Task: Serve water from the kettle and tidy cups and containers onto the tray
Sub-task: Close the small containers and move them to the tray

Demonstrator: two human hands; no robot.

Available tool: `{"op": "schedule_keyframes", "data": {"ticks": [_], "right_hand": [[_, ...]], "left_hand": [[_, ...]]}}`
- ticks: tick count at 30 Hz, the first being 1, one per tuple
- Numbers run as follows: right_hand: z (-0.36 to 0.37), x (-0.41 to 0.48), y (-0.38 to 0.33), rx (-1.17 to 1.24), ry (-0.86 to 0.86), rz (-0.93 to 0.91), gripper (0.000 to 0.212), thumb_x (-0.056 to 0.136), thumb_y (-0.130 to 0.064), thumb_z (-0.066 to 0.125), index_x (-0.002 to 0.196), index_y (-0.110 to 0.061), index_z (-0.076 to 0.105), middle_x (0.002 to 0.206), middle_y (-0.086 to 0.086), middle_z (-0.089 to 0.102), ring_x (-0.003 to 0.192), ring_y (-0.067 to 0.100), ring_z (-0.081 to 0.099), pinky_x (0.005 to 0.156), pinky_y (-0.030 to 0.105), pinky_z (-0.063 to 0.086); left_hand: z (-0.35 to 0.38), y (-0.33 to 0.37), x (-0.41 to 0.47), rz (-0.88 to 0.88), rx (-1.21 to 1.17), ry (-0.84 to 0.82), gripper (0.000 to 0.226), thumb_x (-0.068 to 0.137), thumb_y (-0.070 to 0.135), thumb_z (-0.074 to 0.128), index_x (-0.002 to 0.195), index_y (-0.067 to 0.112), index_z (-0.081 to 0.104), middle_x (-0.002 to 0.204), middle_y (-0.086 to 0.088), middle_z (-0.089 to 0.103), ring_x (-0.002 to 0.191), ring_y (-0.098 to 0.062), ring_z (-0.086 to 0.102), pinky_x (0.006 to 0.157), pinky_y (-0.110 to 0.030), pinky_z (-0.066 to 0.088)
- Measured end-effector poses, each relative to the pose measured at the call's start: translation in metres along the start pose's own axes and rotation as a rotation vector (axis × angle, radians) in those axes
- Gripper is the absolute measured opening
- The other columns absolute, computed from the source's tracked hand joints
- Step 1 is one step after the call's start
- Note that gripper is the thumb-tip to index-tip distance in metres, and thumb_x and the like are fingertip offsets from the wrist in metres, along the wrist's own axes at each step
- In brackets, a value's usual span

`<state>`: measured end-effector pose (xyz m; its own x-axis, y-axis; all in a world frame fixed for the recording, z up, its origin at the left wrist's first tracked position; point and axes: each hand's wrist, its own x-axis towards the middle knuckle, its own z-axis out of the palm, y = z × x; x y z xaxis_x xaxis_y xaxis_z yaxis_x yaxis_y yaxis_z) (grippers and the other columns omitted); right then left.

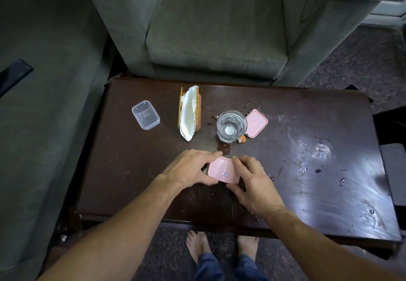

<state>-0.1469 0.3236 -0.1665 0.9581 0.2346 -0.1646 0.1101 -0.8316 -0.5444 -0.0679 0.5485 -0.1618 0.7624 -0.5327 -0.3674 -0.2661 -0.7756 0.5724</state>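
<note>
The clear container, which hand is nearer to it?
Left. The left hand grips the near pink lid at its left edge, toward the near edge and right of the clear container; the right hand grips its right edge, farther away.

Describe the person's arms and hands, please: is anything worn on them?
The left hand and right hand wear no gloves; no ring, watch or bracelet is visible. The left arm and right arm are bare to the frame edge, no sleeves showing.
</note>
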Motion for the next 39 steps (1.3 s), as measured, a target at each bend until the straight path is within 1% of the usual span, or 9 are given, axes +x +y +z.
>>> {"op": "schedule_keyframes", "data": {"ticks": [5, 8, 11, 18, 20, 23, 28, 33, 39], "right_hand": [[-0.004, 0.009, 0.0, -0.017, -0.081, 0.022, 0.068, 0.086, -0.028, 0.075, 0.146, -0.017, 0.043, 0.136, 0.001, 0.043, 0.119, 0.028, 0.053, 0.089, 0.045, 0.057], [-0.007, 0.013, 0.0, -0.054, -0.133, 0.021, 0.069, 0.086, -0.028, 0.075, 0.147, -0.016, 0.046, 0.138, 0.002, 0.045, 0.118, 0.029, 0.055, 0.088, 0.045, 0.057], [-0.008, 0.017, -0.002, -0.087, -0.154, 0.018, 0.07, 0.085, -0.03, 0.075, 0.147, -0.017, 0.046, 0.138, 0.001, 0.045, 0.119, 0.026, 0.053, 0.087, 0.044, 0.057], [-0.011, 0.019, -0.007, -0.158, -0.172, 0.042, 0.069, 0.084, -0.032, 0.076, 0.146, -0.019, 0.048, 0.134, -0.001, 0.049, 0.116, 0.025, 0.053, 0.084, 0.044, 0.056], [-0.011, 0.02, -0.009, -0.177, -0.19, 0.05, 0.069, 0.083, -0.031, 0.077, 0.146, -0.019, 0.049, 0.131, 0.0, 0.05, 0.116, 0.026, 0.054, 0.086, 0.043, 0.056], [-0.013, 0.023, -0.012, -0.21, -0.217, 0.049, 0.071, 0.081, -0.032, 0.078, 0.145, -0.019, 0.049, 0.128, 0.0, 0.049, 0.115, 0.026, 0.054, 0.083, 0.042, 0.056], [-0.019, 0.033, -0.015, -0.269, -0.273, 0.063, 0.072, 0.078, -0.034, 0.082, 0.142, -0.021, 0.049, 0.126, -0.002, 0.047, 0.115, 0.025, 0.053, 0.083, 0.04, 0.055], [-0.024, 0.04, -0.021, -0.293, -0.339, 0.074, 0.059, 0.075, -0.031, 0.083, 0.126, -0.016, 0.056, 0.121, 0.001, 0.046, 0.11, 0.028, 0.054, 0.08, 0.042, 0.056], [-0.027, 0.046, -0.024, -0.29, -0.327, 0.072, 0.05, 0.079, -0.024, 0.08, 0.121, -0.013, 0.057, 0.12, 0.006, 0.047, 0.106, 0.031, 0.058, 0.083, 0.043, 0.054]], "left_hand": [[0.009, 0.003, -0.002, -0.042, -0.077, 0.026, 0.087, 0.076, 0.039, 0.088, 0.152, 0.032, 0.047, 0.144, 0.01, 0.061, 0.123, -0.01, 0.062, 0.105, -0.032, 0.051], [0.018, 0.001, -0.008, -0.079, -0.157, 0.053, 0.089, 0.074, 0.036, 0.091, 0.152, 0.032, 0.047, 0.148, 0.014, 0.057, 0.12, -0.006, 0.062, 0.102, -0.029, 0.055], [0.029, -0.001, -0.014, -0.147, -0.255, 0.092, 0.092, 0.071, 0.037, 0.093, 0.15, 0.037, 0.046, 0.141, 0.014, 0.062, 0.102, -0.003, 0.067, 0.09, -0.02, 0.059], [0.041, -0.001, -0.019, -0.291, -0.414, 0.12, 0.095, 0.068, 0.038, 0.094, 0.149, 0.045, 0.043, 0.131, -0.005, 0.071, 0.109, -0.016, 0.073, 0.095, -0.037, 0.061], [0.038, -0.001, -0.019, -0.281, -0.37, 0.096, 0.094, 0.07, 0.042, 0.092, 0.15, 0.043, 0.043, 0.131, -0.005, 0.071, 0.111, -0.018, 0.072, 0.096, -0.038, 0.059], [0.026, -0.001, -0.016, -0.193, -0.073, 0.067, 0.092, 0.073, 0.059, 0.083, 0.153, 0.039, 0.042, 0.136, 0.002, 0.069, 0.117, -0.02, 0.068, 0.1, -0.038, 0.054], [0.019, 0.005, -0.005, -0.119, 0.228, 0.011, 0.095, 0.077, 0.067, 0.072, 0.156, 0.028, 0.038, 0.136, 0.004, 0.067, 0.128, -0.019, 0.056, 0.113, -0.038, 0.037], [0.022, 0.004, -0.001, -0.141, 0.306, -0.004, 0.094, 0.076, 0.069, 0.071, 0.155, 0.028, 0.039, 0.122, 0.001, 0.072, 0.117, -0.021, 0.06, 0.103, -0.036, 0.035], [0.022, 0.004, -0.003, -0.16, 0.252, 0.012, 0.092, 0.077, 0.068, 0.073, 0.155, 0.031, 0.04, 0.13, 0.005, 0.069, 0.119, -0.017, 0.059, 0.101, -0.033, 0.044]]}}
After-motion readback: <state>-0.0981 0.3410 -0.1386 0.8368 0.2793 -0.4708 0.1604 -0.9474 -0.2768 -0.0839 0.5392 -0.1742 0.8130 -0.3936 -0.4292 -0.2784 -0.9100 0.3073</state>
